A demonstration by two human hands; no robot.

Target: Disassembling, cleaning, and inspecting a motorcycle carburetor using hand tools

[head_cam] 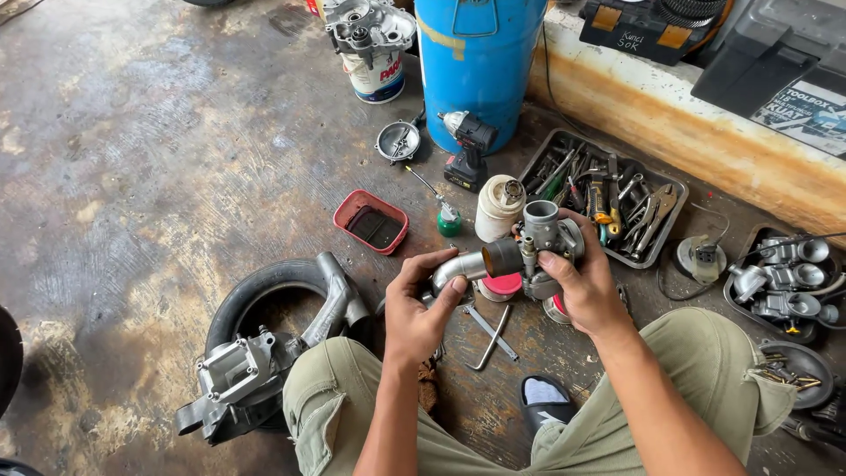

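My right hand (583,282) grips a grey metal carburetor (545,231) held above the floor in front of my knees. My left hand (419,304) holds a curved silver intake pipe (458,267) whose dark rubber end (502,257) meets the carburetor's side. Both hands are closed around their parts. Below them on the floor lie a red round cap (505,285) and a thin bent metal wrench (492,335).
A tool tray (656,251) with pliers and wrenches sits right of the hands. A white bottle (499,207), red dish (371,221), cordless impact driver (468,150) and blue drum (476,62) stand ahead. A tyre (256,295) with an engine part (238,375) lies left.
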